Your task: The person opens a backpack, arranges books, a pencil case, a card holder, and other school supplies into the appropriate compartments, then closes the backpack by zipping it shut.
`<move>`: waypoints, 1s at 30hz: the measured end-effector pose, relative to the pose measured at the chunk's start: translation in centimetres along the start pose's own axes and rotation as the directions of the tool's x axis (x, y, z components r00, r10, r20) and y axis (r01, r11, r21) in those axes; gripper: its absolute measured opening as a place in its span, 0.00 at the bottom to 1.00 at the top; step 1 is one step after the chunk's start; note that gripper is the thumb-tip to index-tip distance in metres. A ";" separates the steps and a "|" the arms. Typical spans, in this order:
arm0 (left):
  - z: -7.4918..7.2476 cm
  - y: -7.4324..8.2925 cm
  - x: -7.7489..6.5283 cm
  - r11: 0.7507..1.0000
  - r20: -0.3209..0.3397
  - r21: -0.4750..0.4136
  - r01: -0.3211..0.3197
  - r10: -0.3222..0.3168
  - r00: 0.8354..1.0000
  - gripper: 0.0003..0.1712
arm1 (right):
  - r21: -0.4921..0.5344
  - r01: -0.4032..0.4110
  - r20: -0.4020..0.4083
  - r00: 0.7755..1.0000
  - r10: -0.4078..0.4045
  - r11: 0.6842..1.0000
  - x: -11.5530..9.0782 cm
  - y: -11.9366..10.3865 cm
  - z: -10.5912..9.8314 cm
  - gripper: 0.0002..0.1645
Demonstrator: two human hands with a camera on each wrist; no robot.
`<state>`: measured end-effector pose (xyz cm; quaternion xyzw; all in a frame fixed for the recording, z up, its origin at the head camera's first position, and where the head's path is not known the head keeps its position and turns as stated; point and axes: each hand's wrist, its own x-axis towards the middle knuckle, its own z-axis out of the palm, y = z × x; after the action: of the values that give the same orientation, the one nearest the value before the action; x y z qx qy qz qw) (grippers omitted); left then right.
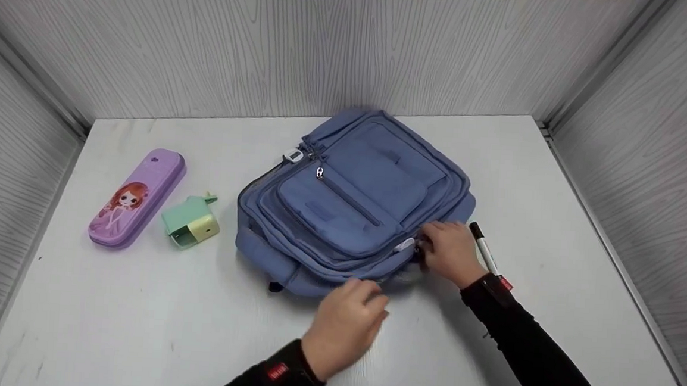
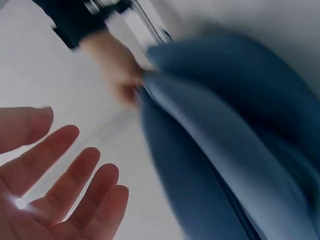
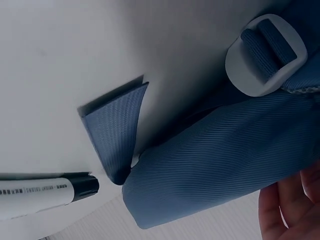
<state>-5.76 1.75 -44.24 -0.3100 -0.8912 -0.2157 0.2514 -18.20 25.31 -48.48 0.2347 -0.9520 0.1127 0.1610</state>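
Observation:
A blue backpack (image 1: 361, 188) lies on its back on the white table, turned at an angle. At its right lower edge, beside a white buckle (image 1: 404, 245), my right hand (image 1: 450, 253) grips the bag with curled fingers. Whether it also pinches a zipper pull there is hidden. My left hand (image 1: 347, 321) is in front of the bag's near edge and holds nothing. The left wrist view shows its fingers (image 2: 82, 172) spread and loosely bent, apart from the blurred blue fabric (image 2: 225, 140). Fingers (image 3: 287, 205) of the right hand touch the bag's ribbed side in the right wrist view.
A black-capped white marker (image 1: 485, 249) lies just right of the right hand. On the left are a purple pencil case (image 1: 137, 198) with a cartoon girl and a small green-and-yellow box-shaped item (image 1: 190, 219). Grey wood-grain panels (image 1: 328, 49) enclose the table's back and sides.

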 end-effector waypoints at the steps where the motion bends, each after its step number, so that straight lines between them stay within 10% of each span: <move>1: 0.8 0.9 0.0 1.000 -0.011 0.020 -0.022 0.022 1.000 0.08 | 0.003 0.001 -0.004 1.000 -0.001 1.000 0.0 -0.2 0.1 0.04; 7: 6.6 3.9 2.1 0.962 -0.020 0.240 0.126 -0.125 0.992 0.10 | 0.068 0.023 0.018 1.000 -0.024 0.997 0.2 -1.1 0.2 0.05; 13: 9.9 4.7 3.9 0.864 -0.036 0.367 0.346 -0.358 0.933 0.18 | 0.127 0.026 0.049 0.998 -0.033 0.992 0.4 -1.2 -0.1 0.06; 23: 11.1 6.0 5.5 0.803 0.174 0.191 0.564 -0.594 0.786 0.37 | 0.186 0.047 0.054 0.997 -0.058 0.981 0.5 -1.1 -0.8 0.06; 30: 12.0 6.5 5.6 0.768 0.119 0.075 0.636 -0.640 0.759 0.42 | 0.209 0.040 0.046 0.998 -0.051 0.977 0.5 -0.7 -0.9 0.06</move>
<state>-9.06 15.39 -48.83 0.0013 -0.9616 -0.2531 0.1058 -18.06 24.71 -47.37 0.2749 -0.9331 0.2020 0.1138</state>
